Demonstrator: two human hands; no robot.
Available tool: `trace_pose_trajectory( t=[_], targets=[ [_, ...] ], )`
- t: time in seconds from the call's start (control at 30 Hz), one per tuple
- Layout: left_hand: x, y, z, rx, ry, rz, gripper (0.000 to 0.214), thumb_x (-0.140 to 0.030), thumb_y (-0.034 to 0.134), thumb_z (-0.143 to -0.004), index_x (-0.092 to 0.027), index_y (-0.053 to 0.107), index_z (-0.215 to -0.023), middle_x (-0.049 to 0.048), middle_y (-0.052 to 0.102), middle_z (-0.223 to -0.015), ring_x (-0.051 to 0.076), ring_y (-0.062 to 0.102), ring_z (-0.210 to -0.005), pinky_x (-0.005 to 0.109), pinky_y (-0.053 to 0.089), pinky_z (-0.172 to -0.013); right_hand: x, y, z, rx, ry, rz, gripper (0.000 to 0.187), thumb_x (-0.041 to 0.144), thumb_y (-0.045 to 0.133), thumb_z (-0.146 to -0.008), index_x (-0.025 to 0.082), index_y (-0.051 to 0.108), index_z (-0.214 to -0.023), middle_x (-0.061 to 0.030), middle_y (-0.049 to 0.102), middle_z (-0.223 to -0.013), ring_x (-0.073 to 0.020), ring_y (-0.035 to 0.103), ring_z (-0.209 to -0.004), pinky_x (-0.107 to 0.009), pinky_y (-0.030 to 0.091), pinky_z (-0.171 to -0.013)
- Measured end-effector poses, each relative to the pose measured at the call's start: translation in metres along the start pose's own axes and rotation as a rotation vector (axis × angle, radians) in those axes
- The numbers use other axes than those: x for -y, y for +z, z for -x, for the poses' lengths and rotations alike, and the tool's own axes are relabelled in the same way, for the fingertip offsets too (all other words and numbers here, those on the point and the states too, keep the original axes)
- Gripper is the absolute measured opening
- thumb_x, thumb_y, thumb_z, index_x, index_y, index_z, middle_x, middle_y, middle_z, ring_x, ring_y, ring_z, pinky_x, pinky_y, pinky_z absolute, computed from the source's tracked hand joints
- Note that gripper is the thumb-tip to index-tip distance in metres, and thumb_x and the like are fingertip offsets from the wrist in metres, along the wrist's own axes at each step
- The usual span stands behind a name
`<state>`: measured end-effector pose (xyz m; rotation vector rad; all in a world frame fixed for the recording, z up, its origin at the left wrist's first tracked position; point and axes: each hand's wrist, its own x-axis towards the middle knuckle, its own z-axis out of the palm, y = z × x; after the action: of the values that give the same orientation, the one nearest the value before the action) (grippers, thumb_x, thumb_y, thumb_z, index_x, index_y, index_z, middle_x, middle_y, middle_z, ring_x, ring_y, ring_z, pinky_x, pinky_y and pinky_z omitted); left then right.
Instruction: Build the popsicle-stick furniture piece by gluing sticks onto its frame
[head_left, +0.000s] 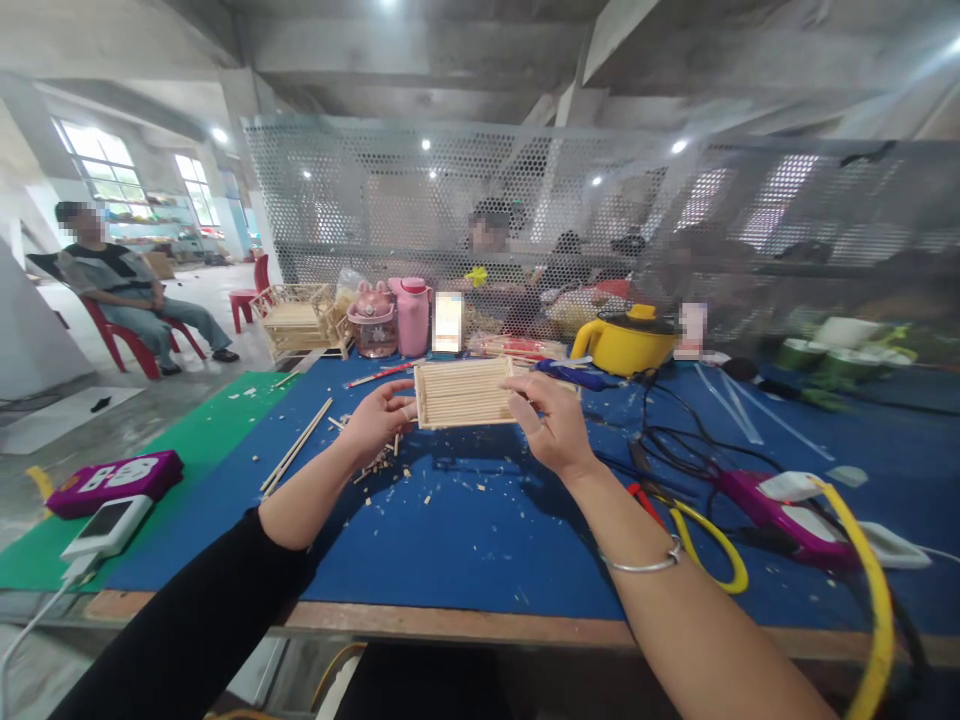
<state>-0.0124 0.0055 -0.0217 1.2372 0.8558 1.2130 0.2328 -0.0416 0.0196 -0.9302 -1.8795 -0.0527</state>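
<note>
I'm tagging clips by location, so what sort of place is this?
Probably a craft workshop: a slatted wooden panel is held above a blue work surface where loose wooden sticks lie, under a bare concrete ceiling.

The right hand (553, 420) covers part of the right end of the stick panel (461, 392), and some fingertips of the left hand (379, 420) are lost at its left edge. At lower left the black sleeve (187, 620) is cut off; at lower right the yellow cable (870, 570) runs out of frame. The phone screen's (448, 320) content is too small to read. Upper centre, people (491, 228) behind the perforated sheet (420, 210) are blurred.
</note>
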Motion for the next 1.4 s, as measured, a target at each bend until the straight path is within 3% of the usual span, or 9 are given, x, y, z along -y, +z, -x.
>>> trace_pose_trajectory(
  t=[0.2, 0.43, 0.6, 0.7, 0.9, 1.03, 1.13, 1.3, 1.4],
  targets=[
    [-0.006, 0.005, 0.002, 0.038, 0.170, 0.085, 0.066, -0.029, 0.080, -0.059, -0.016, 0.053, -0.119, 0.0059, 0.071, -0.095, 0.016, 0.066, -0.082, 0.029, 0.051, -0.073, 0.011, -0.004, 0.002, -0.068, -0.129, 0.096, 0.033, 0.037, 0.045, -0.086, 0.022, 0.063, -0.110, -0.0089, 0.066, -0.108, -0.0232, 0.059, -0.104, -0.040, 0.046, -0.089],
    [-0.008, 0.013, 0.006, 0.060, 0.195, 0.090, 0.060, -0.023, 0.082, -0.055, -0.016, 0.060, -0.110, 0.0043, 0.072, -0.095, 0.017, 0.066, -0.085, 0.032, 0.051, -0.081, 0.015, -0.004, 0.004, -0.152, -0.243, 0.150, 0.033, 0.036, 0.048, -0.084, 0.021, 0.066, -0.108, -0.0100, 0.067, -0.109, -0.0246, 0.059, -0.103, -0.041, 0.046, -0.090],
    [-0.006, 0.012, 0.005, 0.070, 0.140, 0.111, 0.045, -0.029, 0.083, -0.057, -0.014, 0.066, -0.096, 0.0052, 0.072, -0.091, 0.015, 0.065, -0.077, 0.027, 0.052, -0.074, 0.013, -0.001, 0.004, -0.177, -0.261, 0.095, 0.032, 0.036, 0.049, -0.084, 0.021, 0.067, -0.105, -0.0099, 0.067, -0.103, -0.0241, 0.060, -0.099, -0.041, 0.046, -0.087],
    [-0.006, 0.009, 0.005, 0.106, 0.048, 0.135, 0.044, -0.032, 0.082, -0.060, -0.013, 0.067, -0.098, 0.0070, 0.071, -0.092, 0.013, 0.065, -0.075, 0.022, 0.052, -0.067, 0.005, 0.003, 0.003, -0.165, -0.103, -0.068, 0.035, 0.041, 0.043, -0.088, 0.019, 0.066, -0.102, -0.0084, 0.067, -0.096, -0.0220, 0.061, -0.092, -0.039, 0.046, -0.084],
    [-0.008, 0.011, 0.009, 0.085, -0.231, 0.187, 0.027, -0.024, 0.079, -0.067, -0.012, 0.066, -0.088, 0.0048, 0.068, -0.072, 0.008, 0.063, -0.057, 0.012, 0.048, -0.047, -0.013, 0.014, -0.003, -0.095, 0.522, -0.313, 0.054, 0.060, 0.034, -0.086, 0.017, 0.068, -0.088, -0.0041, 0.063, -0.075, -0.0177, 0.057, -0.073, -0.029, 0.044, -0.064],
    [-0.009, 0.016, 0.012, 0.083, -0.405, 0.226, 0.012, -0.015, 0.070, -0.075, -0.008, 0.066, -0.085, 0.0091, 0.069, -0.075, 0.009, 0.066, -0.060, 0.010, 0.049, -0.045, -0.013, 0.015, -0.007, -0.075, 0.679, -0.423, 0.060, 0.070, 0.039, -0.078, 0.017, 0.067, -0.083, -0.0033, 0.062, -0.075, -0.0142, 0.053, -0.065, -0.024, 0.039, -0.054],
    [-0.011, 0.015, 0.011, -0.009, -0.421, 0.300, 0.010, -0.012, 0.062, -0.081, -0.009, 0.065, -0.090, 0.0071, 0.070, -0.075, 0.008, 0.064, -0.055, 0.010, 0.049, -0.044, -0.008, 0.011, -0.009, -0.059, 0.775, -0.707, 0.058, 0.071, 0.042, -0.075, 0.019, 0.063, -0.089, -0.0021, 0.064, -0.073, -0.0106, 0.048, -0.051, -0.022, 0.033, -0.044],
    [-0.016, 0.009, 0.008, -0.077, -0.443, 0.354, 0.014, -0.013, 0.052, -0.087, -0.009, 0.064, -0.081, -0.0016, 0.058, -0.050, 0.003, 0.050, -0.034, 0.008, 0.043, -0.035, 0.002, 0.004, -0.013, -0.058, 0.805, -1.090, 0.025, 0.032, 0.066, -0.066, 0.019, 0.064, -0.087, -0.0012, 0.068, -0.075, -0.0096, 0.055, -0.056, -0.020, 0.044, -0.050],
    [-0.017, 0.008, 0.007, -0.078, -0.470, 0.379, 0.017, -0.011, 0.050, -0.087, -0.009, 0.062, -0.075, -0.0029, 0.052, -0.043, 0.003, 0.047, -0.030, 0.008, 0.041, -0.032, 0.007, 0.004, -0.013, -0.063, 0.807, -1.132, 0.036, 0.012, 0.072, -0.054, 0.021, 0.065, -0.088, 0.0017, 0.069, -0.080, -0.0084, 0.059, -0.061, -0.018, 0.046, -0.054]
  ],
)
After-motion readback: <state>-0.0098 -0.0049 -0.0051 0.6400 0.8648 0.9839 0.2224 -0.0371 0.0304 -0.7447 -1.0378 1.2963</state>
